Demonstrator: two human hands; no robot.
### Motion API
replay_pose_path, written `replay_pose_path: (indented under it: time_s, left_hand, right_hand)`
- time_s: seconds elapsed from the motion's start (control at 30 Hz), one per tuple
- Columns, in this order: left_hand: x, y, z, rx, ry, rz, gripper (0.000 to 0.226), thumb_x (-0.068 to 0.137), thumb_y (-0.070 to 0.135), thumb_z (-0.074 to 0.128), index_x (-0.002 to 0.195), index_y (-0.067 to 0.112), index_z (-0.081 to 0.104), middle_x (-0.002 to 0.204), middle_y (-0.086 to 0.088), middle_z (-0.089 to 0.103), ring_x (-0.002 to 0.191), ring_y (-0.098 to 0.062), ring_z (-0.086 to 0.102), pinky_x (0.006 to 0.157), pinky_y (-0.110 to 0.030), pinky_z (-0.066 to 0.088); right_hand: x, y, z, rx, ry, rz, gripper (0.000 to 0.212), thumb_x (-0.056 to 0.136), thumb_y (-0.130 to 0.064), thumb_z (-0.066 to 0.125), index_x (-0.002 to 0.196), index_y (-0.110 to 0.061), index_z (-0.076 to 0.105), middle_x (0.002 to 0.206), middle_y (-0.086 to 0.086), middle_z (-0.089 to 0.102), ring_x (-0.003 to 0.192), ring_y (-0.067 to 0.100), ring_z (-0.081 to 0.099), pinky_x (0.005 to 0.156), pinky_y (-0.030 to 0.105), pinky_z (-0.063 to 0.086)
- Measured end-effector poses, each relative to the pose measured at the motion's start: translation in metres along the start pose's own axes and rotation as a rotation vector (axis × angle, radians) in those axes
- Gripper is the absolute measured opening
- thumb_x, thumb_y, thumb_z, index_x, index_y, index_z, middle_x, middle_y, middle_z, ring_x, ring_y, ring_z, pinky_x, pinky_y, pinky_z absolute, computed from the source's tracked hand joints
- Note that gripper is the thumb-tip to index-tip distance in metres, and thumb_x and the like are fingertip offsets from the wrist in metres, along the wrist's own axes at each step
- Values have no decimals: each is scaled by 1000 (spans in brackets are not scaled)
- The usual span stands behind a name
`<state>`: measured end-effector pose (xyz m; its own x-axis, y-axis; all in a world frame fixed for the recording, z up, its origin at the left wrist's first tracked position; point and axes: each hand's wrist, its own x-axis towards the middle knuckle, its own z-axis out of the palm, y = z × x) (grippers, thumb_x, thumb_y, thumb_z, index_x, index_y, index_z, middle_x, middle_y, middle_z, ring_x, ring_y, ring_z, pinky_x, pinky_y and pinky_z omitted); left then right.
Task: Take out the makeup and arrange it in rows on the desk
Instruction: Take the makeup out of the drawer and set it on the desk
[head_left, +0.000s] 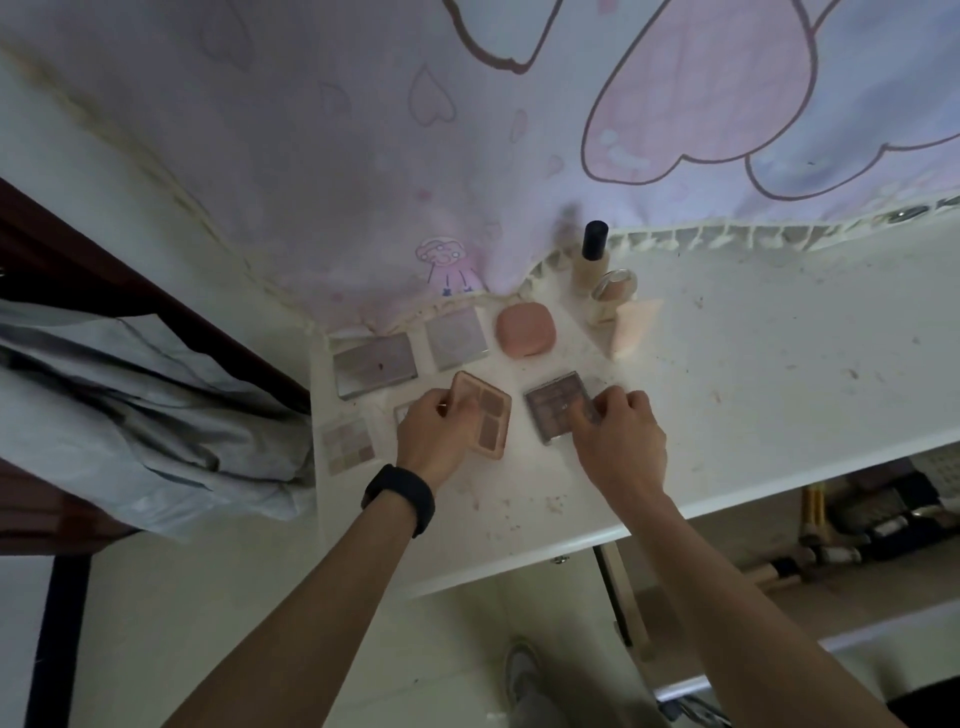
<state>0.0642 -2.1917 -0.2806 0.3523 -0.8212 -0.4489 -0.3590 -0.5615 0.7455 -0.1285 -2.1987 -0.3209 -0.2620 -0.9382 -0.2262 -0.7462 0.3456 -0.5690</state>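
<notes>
Palette in left grip: peach four-pan palette (485, 413), pans facing up, long axis running far-to-near, with the near end swung slightly right. Can't tell if it touches the tabletop (753, 364).
Left grip (434, 436): back of hand up, fingers curled round the palette's left edge, clamped on it. Forearm comes in from lower left, black wristband (400, 499) on the wrist.
Palette under right grip: dark palette (558, 405), square, no clear long axis, flat on the tabletop, edges skewed a little off the tabletop's front edge.
Right grip (621, 441): knuckles up, fingers bent down over the palette's near-right corner and closed on it. Fingertips blurred.
Spacing: both palettes sit in the front row, just beside each other and not touching.
Front row, left: pale palette (347, 441) near the tabletop's left edge. A small item beside it is mostly hidden by the left grip.
Back row, left to right: silver compact (375, 364), square silver compact (457, 338), peach rounded compact (524, 330), all flat and apart.
Back right: black-capped bottle (592, 260) upright, clear-capped bottle (615, 291) in front of it, beige sponge (634, 325) just beside them.
Backdrop: heart-print cloth (363, 156) hanging down to the tabletop's rear edge.
</notes>
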Motion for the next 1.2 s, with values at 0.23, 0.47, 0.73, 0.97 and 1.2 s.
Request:
replay_pose_path:
  time_s: [0.23, 0.47, 0.73, 0.97, 1.2]
  left_hand:
    - [-15, -9, 27, -326, 77, -213, 48, 92, 14, 60, 130, 28, 33, 106, 3, 58, 92, -20, 62, 84, -44, 59]
    - [-36, -26, 20, 672, 58, 115, 52, 97, 57, 44, 138, 25, 36, 125, -9, 51, 97, -37, 63, 72, -36, 47]
    - [-35, -47, 17, 1103, 33, 745, 43, 90, 36, 60, 131, 24, 56, 133, -2, 58, 115, -25, 57, 88, -37, 48]
    - [-14, -40, 34, 1071, 224, 826, 38, 81, 34, 76, 115, 19, 68, 106, -6, 70, 89, -28, 66, 68, -40, 54]
    - [-8, -40, 39, 1139, 281, 753, 42, 79, 34, 80, 116, 20, 69, 115, -3, 71, 91, -25, 68, 80, -43, 54]
  right_hand:
    - [1, 9, 6, -35, 58, -73, 45, 96, -52, 52, 77, -12, 55, 84, 3, 53, 72, 26, 54, 63, 33, 45]
    - [1, 24, 6, -39, 137, -238, 39, 98, -42, 58, 81, -7, 52, 85, 9, 52, 58, 24, 45, 56, 28, 35]
    - [-18, 59, 11, -31, 150, -712, 35, 100, -31, 55, 128, -11, 64, 132, 14, 55, 85, 25, 54, 71, 34, 53]
    - [-12, 45, 13, -101, 116, -570, 35, 96, -16, 60, 130, -14, 63, 133, 13, 62, 99, 37, 66, 71, 46, 59]
    - [-8, 43, 10, -134, 96, -543, 40, 92, -11, 65, 131, -22, 63, 137, 6, 61, 96, 33, 68, 61, 42, 57]
